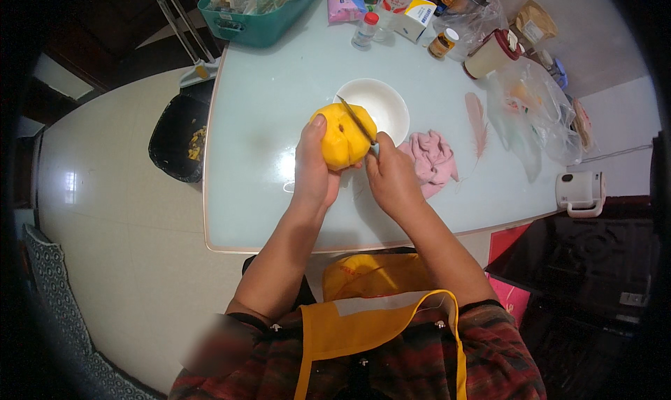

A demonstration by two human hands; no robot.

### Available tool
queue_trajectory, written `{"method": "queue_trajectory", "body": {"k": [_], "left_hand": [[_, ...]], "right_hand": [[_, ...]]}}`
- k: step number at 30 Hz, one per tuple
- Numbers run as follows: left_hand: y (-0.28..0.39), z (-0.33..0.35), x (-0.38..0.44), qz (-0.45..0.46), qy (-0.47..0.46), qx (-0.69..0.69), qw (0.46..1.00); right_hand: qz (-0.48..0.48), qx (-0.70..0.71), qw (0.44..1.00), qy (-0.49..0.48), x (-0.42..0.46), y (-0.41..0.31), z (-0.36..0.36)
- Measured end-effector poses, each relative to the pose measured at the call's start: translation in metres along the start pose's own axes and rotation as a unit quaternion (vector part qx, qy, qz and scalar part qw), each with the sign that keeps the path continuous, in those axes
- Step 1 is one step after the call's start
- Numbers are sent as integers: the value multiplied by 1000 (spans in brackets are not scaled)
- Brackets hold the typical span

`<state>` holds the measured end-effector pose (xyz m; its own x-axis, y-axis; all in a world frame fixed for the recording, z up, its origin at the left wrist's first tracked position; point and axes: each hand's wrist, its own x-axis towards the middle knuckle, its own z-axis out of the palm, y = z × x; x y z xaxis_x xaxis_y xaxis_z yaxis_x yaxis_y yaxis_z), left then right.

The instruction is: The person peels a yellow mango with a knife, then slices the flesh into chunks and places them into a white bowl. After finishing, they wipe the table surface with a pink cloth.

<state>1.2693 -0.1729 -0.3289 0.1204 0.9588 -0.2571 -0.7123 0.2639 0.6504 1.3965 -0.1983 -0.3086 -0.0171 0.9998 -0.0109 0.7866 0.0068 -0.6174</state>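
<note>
A peeled yellow fruit [335,145], perhaps a mango, rests in my left hand [313,156], thumb on its near left side. Cut lines and a small dark spot mark its flesh. My right hand [394,172] grips a small knife [357,119] by its light handle. The blade lies across the top of the fruit, its tip pointing up and left; how deep it sits I cannot tell. Behind the fruit stands a white bowl [390,103], partly hidden by it. A crumpled pink cloth [432,161] lies just right of my right hand.
The glass-topped table [251,138] holds a green basin [262,25], a red-capped bottle [365,32], a brown jar [443,43], a feather [477,122], plastic bags [545,111] and a white electric appliance [581,190]. A black-lined bin [175,143] with yellow scraps stands left of the table.
</note>
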Motion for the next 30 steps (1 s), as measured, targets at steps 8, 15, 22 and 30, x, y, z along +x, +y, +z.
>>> {"method": "queue_trajectory", "body": {"k": [8, 15, 22, 30], "left_hand": [[0, -2, 2, -8, -18, -13, 1000], [-1, -2, 3, -13, -13, -19, 1000], [3, -1, 2, -35, -15, -21, 999], [3, 1, 0, -49, 12, -4, 999]], "right_hand": [[16, 136, 991, -4, -1, 2, 4], [110, 248, 960, -75, -1, 4, 2], [162, 335, 923, -99, -2, 4, -1], [-49, -117, 990, 64, -4, 17, -1]]}}
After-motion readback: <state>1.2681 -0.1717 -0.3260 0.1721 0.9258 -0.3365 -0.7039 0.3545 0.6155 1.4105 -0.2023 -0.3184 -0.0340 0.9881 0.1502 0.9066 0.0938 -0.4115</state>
